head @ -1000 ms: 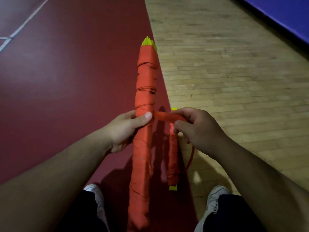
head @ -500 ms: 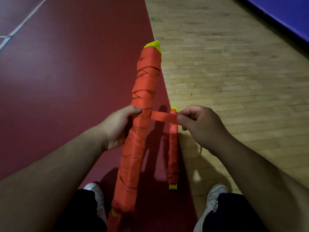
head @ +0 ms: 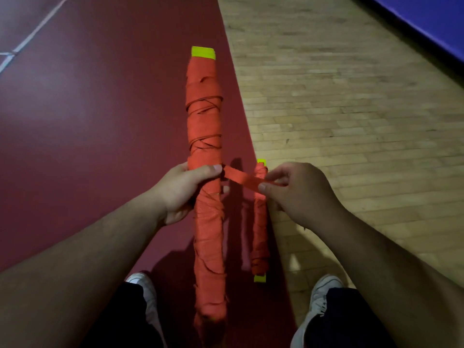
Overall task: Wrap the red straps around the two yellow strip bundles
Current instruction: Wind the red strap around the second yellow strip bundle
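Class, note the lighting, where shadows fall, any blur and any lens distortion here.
Head view: dim light; dark shadows lie on the red floor between the large bundle and small bundle; wooden floor looks soft; the wide lens swells both forearms.

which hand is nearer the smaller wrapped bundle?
Right. The right hand pinches the red strap right beside the smaller bundle, overlapping its upper end in view. The left hand grips the larger bundle, farther left.
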